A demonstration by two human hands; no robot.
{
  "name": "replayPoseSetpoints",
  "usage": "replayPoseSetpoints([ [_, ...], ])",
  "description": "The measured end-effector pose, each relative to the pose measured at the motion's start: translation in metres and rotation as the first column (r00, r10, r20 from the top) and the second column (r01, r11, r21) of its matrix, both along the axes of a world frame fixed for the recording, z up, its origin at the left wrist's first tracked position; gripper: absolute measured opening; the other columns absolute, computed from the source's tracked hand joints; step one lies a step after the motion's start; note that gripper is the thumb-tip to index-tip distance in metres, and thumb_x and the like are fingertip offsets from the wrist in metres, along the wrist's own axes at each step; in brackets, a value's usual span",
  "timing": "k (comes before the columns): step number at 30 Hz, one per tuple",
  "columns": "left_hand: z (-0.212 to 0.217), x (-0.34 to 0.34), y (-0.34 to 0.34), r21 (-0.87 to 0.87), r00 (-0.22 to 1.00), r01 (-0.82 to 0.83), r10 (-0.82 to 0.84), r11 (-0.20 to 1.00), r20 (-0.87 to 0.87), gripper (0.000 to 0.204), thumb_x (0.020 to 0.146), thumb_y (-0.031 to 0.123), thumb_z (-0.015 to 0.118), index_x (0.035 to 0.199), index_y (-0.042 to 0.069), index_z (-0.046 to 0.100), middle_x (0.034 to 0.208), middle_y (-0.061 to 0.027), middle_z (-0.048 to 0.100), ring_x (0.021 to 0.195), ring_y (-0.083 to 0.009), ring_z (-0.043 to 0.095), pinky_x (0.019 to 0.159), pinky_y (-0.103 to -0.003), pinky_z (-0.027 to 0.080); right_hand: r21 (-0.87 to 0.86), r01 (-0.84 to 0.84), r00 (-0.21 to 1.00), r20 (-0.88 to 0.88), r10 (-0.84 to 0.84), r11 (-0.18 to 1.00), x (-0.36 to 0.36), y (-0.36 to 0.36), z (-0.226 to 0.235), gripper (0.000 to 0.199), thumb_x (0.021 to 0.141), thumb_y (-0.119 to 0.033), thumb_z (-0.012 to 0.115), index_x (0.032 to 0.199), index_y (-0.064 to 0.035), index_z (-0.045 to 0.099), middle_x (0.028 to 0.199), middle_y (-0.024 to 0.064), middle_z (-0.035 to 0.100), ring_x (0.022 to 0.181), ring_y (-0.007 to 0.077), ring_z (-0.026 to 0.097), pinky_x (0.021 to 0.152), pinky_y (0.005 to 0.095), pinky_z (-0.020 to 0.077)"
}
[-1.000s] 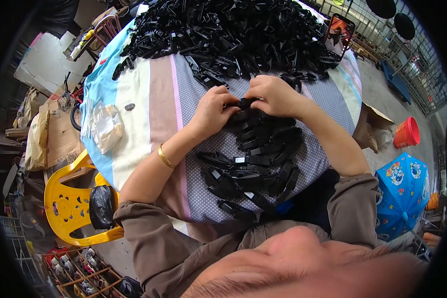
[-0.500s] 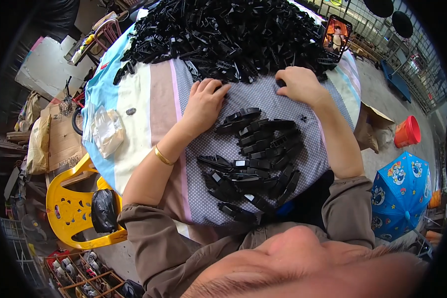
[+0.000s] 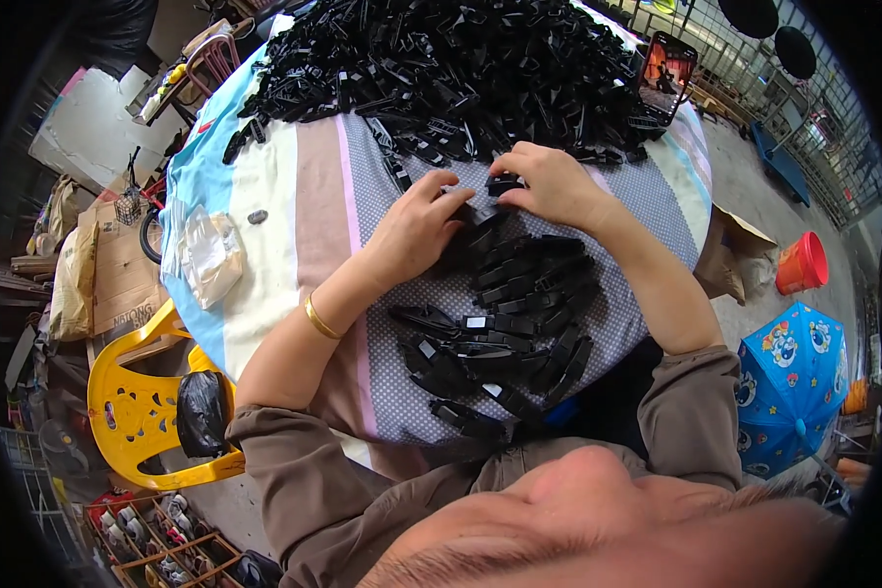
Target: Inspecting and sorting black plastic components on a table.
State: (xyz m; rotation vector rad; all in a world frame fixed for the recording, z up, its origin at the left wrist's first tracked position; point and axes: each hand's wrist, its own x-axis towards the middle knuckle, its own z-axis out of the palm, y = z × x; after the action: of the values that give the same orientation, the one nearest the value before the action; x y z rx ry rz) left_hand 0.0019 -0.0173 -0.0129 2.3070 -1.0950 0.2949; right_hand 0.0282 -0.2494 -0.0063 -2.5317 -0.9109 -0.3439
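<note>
On the near side of the heap of black plastic parts (image 3: 461,78), right hand (image 3: 556,188): pinches between thumb and forefinger, other fingers curled in.
Small black part (image 3: 505,184): held in that pinch, just off the heap's near edge, end pointing toward the left hand.
Left hand (image 3: 409,230): faces the right across a narrow space, also just off the heap's near edge; thumb and forefinger slightly parted, other fingers bent. Too dark under the fingertips to tell whether anything is gripped.
Gap between hands: wide along the heap's edge half a second ago, now narrow again; by the look of it, fingertip handling in hand rather than picking from the heap.
Laid-out black pieces (image 3: 534,284): lie overlapping, farther out on the heap's near side, past the fingertips; far left end now partly covered by the left hand.
Gold bangle (image 3: 321,314): circles the left wrist, farther from the heap than the hand.
Striped cloth (image 3: 323,196): spreads beneath the heap and out to its near side.
Phone (image 3: 668,69): stands at the heap's right edge.
Dark oval piece (image 3: 258,217) and clear plastic bag (image 3: 209,260): left of the heap, toward its near side.
Red bucket (image 3: 804,263): well apart from the heap, to the right and nearer.
</note>
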Motion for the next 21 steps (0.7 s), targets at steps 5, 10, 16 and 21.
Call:
replayPoseSetpoints([
  [5,-0.002,0.01,0.007,0.022,0.945,-0.217,0.205,0.976,0.253,0.03,0.075,0.004,0.067,0.105,0.004,0.064,0.108,-0.0109,0.06,0.094,-0.0304,0.054,0.085,-0.038,0.046,0.082,-0.014,1.0,-0.014,0.015,0.997,0.006,0.001,-0.005,0.019,0.081,-0.019,0.066,0.094,-0.0053,0.068,0.084,0.0105,0.064,0.082,0.0286,0.062,0.075,0.036,0.0499],
  [10,-0.003,0.01,0.009,0.024,0.973,-0.174,0.168,0.984,0.156,0.023,0.075,0.01,0.069,0.097,0.006,0.066,0.095,-0.0082,0.062,0.091,-0.0294,0.054,0.082,-0.038,0.045,0.067,0.006,0.989,0.146,-0.016,0.998,0.003,0.0,0.0,0.021,0.081,-0.018,0.067,0.095,-0.0033,0.067,0.086,0.0106,0.064,0.081,0.0274,0.063,0.073,0.0347,0.0505],
  [16,-0.003,0.002,0.001,-0.015,0.985,-0.168,0.168,0.986,0.034,0.02,0.075,0.015,0.07,0.092,0.006,0.066,0.087,-0.0091,0.06,0.087,-0.0291,0.056,0.08,-0.038,0.046,0.391,-0.092,0.994,0.09,0.061,0.916,0.001,0.006,0.008,0.026,0.075,-0.013,0.073,0.098,-0.002,0.067,0.086,0.0098,0.066,0.078,0.0271,0.063,0.066,0.0324,0.0506],
  [21,-0.004,0.002,0.001,-0.064,0.987,-0.161,0.16,0.985,-0.033,0.023,0.074,0.009,0.07,0.096,0.004,0.064,0.085,-0.0127,0.059,0.075,-0.0299,0.06,0.068,-0.037,0.049,0.112,-0.206,0.975,0.106,0.195,0.972,-0.003,0.009,0.001,0.026,0.073,-0.015,0.074,0.096,-0.0044,0.068,0.085,0.0077,0.065,0.083,0.0265,0.06,0.073,0.0348,0.0491],
])
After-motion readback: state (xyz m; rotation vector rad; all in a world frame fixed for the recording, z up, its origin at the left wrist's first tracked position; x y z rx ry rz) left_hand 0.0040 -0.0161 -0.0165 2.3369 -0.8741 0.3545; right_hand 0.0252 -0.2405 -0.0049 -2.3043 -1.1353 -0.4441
